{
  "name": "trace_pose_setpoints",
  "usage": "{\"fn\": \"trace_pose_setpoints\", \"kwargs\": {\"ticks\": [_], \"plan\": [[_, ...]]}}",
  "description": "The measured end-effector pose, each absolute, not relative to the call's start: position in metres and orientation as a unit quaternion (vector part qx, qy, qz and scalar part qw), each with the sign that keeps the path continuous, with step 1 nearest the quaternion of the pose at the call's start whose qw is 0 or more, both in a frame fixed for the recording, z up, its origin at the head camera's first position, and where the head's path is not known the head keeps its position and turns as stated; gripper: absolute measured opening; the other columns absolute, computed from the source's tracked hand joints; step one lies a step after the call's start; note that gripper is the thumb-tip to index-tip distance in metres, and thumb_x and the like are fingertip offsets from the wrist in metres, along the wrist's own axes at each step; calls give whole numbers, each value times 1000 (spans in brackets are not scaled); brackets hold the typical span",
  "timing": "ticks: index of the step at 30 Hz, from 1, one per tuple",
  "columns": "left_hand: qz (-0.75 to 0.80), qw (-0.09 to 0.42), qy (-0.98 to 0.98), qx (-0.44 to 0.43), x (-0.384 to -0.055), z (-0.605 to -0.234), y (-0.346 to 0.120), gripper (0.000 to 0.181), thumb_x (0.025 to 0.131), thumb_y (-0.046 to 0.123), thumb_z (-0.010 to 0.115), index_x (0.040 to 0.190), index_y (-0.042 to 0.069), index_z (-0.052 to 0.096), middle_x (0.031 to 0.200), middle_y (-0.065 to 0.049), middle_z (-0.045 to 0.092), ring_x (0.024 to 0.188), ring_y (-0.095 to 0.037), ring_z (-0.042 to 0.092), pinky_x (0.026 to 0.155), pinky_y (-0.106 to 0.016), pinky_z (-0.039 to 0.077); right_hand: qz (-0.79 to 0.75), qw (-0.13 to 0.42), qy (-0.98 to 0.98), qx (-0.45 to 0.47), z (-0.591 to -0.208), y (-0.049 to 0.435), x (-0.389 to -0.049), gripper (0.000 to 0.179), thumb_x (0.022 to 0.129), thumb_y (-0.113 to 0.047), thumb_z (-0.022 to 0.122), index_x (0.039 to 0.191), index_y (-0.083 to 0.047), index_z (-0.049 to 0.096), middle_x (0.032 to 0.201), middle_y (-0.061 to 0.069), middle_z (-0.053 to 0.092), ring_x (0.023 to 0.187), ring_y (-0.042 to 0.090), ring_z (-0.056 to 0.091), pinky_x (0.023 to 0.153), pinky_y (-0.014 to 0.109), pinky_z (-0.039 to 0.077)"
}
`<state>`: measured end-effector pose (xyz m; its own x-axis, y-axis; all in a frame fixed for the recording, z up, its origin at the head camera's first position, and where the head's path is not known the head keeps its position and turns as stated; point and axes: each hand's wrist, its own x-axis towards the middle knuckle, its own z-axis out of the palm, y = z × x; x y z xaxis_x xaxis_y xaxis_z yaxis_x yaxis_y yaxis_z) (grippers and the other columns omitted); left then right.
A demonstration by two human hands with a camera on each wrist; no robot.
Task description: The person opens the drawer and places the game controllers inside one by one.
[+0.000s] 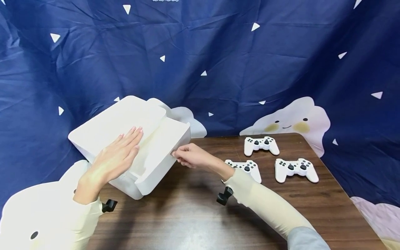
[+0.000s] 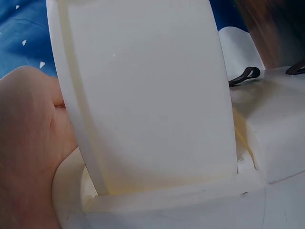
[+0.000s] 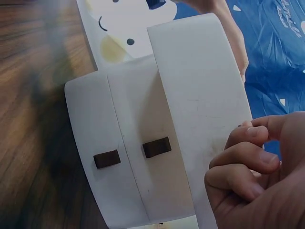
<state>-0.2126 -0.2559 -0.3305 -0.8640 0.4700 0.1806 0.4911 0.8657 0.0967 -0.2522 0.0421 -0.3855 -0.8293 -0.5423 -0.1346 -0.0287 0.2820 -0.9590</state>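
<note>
A white drawer unit [image 1: 115, 121] stands at the left of the table, its top drawer [image 1: 164, 165] pulled out. My left hand [image 1: 114, 158] rests on the unit's top with fingers straight. My right hand [image 1: 191, 156] is at the drawer's front with curled fingers, pinching its small pull tab, mostly hidden by the fingertips. The left wrist view shows the bare white inside of the drawer [image 2: 152, 95]. In the right wrist view, two lower drawers are closed, each with a dark brown pull tab [image 3: 157, 147] on its front.
Three white game controllers lie on the brown wooden table [image 1: 200, 215] at the right: one at the back [image 1: 261, 146], one at the far right [image 1: 296, 170], and one [image 1: 254, 170] partly behind my right forearm. A blue curtain [image 1: 218, 52] hangs behind the table.
</note>
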Motion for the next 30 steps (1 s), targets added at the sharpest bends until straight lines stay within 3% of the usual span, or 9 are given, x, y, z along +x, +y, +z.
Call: {"fn": "trace_pose_setpoints", "kwargs": {"ticks": [10, 24, 30], "plan": [[-73, 75, -962, -253, -213, -329, -255, 57, 116, 32, 32, 169, 11, 28, 177, -8, 26, 166, -30, 23, 137, -54, 19, -579, 222, 765, -173, -388, 64, -247, 32, 101, -27, 61, 73, -12, 58, 60, -5, 46, 51, 6, 34, 43, 18, 20], [-78, 90, -961, -249, -209, -331, -254, 57, 116, 32, 31, 168, 10, 31, 176, -8, 29, 165, -31, 26, 135, -55, 23, -576, 225, 768, -166, -389, 72, -235, 38, 103, -32, 61, 83, 1, 61, 55, -5, 45, 49, 6, 33, 43, 20, 19], [-78, 82, -964, -241, -209, -329, -253, 57, 116, 33, 30, 169, 10, 30, 177, -7, 27, 165, -30, 24, 135, -56, 22, -562, 215, 780, -175, -387, 71, -230, 37, 104, -33, 60, 79, -6, 62, 55, -5, 46, 49, 6, 35, 43, 20, 20]]}}
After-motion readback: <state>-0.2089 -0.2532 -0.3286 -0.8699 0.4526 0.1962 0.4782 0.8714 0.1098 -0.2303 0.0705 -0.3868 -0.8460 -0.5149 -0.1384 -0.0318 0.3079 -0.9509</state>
